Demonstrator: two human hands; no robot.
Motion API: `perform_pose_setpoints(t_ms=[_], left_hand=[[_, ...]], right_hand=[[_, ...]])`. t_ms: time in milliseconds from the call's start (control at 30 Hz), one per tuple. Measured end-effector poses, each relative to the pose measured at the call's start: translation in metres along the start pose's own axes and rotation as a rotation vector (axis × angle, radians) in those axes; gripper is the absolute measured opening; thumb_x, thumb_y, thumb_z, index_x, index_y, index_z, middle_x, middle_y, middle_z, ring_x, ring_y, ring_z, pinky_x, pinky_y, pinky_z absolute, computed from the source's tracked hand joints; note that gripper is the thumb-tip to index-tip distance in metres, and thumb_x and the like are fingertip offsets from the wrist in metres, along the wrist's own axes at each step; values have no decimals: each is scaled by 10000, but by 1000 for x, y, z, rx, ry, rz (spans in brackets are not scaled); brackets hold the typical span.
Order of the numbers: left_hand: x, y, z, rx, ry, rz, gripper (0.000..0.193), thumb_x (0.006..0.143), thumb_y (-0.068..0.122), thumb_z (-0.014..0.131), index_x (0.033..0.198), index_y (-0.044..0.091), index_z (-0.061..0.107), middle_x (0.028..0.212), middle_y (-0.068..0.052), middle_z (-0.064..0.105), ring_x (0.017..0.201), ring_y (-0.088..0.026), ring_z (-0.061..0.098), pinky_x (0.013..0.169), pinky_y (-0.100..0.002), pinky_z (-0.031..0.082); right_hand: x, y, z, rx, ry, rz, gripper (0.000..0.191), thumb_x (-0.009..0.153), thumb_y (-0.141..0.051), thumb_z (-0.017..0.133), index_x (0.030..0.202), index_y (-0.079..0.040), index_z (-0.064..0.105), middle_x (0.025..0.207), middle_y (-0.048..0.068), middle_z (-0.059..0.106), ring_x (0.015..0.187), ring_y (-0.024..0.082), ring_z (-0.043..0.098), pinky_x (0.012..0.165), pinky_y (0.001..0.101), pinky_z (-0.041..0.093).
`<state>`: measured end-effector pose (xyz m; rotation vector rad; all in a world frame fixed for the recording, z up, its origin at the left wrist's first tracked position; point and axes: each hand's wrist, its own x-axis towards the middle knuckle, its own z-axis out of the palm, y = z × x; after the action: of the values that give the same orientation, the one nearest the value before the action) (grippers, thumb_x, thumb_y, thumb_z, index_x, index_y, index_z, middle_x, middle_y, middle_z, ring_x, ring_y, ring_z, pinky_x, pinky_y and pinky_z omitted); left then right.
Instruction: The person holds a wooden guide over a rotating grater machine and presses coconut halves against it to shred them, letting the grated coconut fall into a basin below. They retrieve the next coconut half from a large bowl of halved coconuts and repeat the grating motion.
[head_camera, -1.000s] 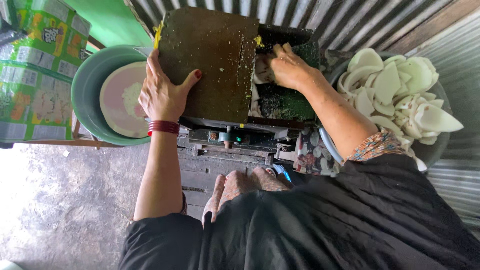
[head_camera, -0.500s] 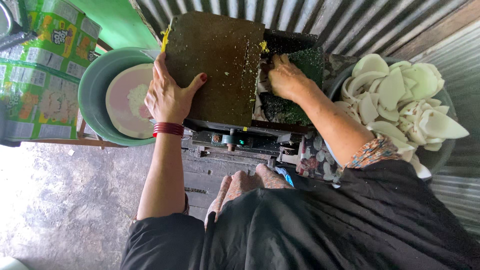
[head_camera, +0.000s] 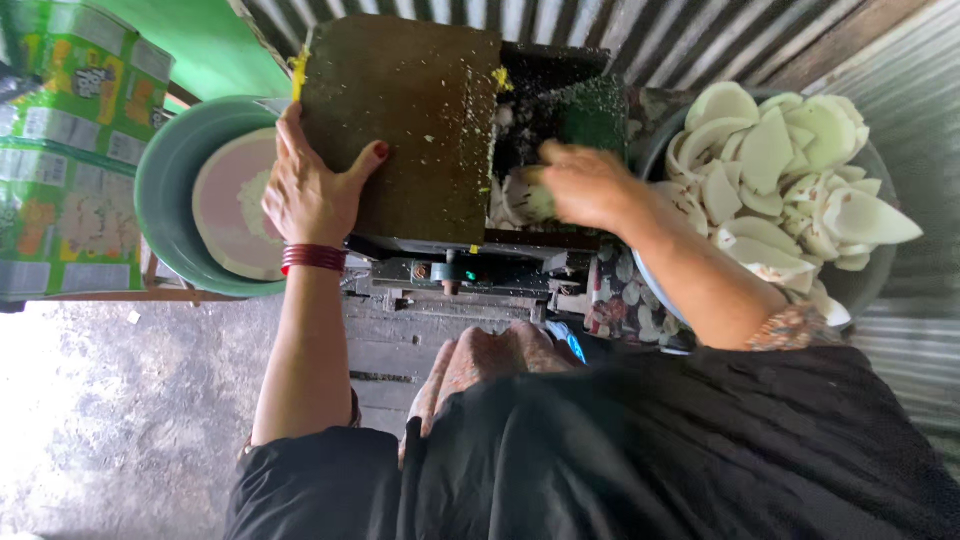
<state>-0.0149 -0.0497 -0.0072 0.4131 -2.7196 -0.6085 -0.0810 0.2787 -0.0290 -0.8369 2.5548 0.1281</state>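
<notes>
Left hand (head_camera: 318, 190) bracing flat on grater cover (head_camera: 405, 120); right hand (head_camera: 585, 185) gripping coconut piece (head_camera: 520, 198), feeding; bowl (head_camera: 860, 290) holding plenty ungrated.

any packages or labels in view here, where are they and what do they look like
Stack of packages: far left, beside the green basin near the left hand; boxy packs, green with yellow, orange and white patches, under glossy wrap.
No signs or screens visible.

grater cover (head_camera: 405, 120): matt, rough, dark | basin (head_camera: 165, 190): smooth green plastic | wall (head_camera: 640, 30): corrugated metal
</notes>
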Motion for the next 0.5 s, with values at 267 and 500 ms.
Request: perform_pose_setpoints(t_ms=[267, 500], left_hand=[[-2, 2, 1, 20, 13, 0, 1033, 797, 740, 831, 1470, 95, 386, 1399, -159, 624, 1148, -380, 663, 888, -490, 516], [-2, 6, -4, 13, 2, -23, 1038, 789, 748, 828, 1464, 96, 385, 1394, -155, 622, 1154, -379, 658, 897, -493, 513]], right_hand=[[16, -6, 16, 10, 163, -96, 146, 764, -14, 693, 896, 13, 750, 1329, 216, 577, 1138, 377, 634, 973, 446, 542], [15, -15, 8, 65, 135, -55, 220, 728, -75, 786, 922, 16, 736, 1195, 192, 632, 1086, 377, 654, 926, 466, 557]])
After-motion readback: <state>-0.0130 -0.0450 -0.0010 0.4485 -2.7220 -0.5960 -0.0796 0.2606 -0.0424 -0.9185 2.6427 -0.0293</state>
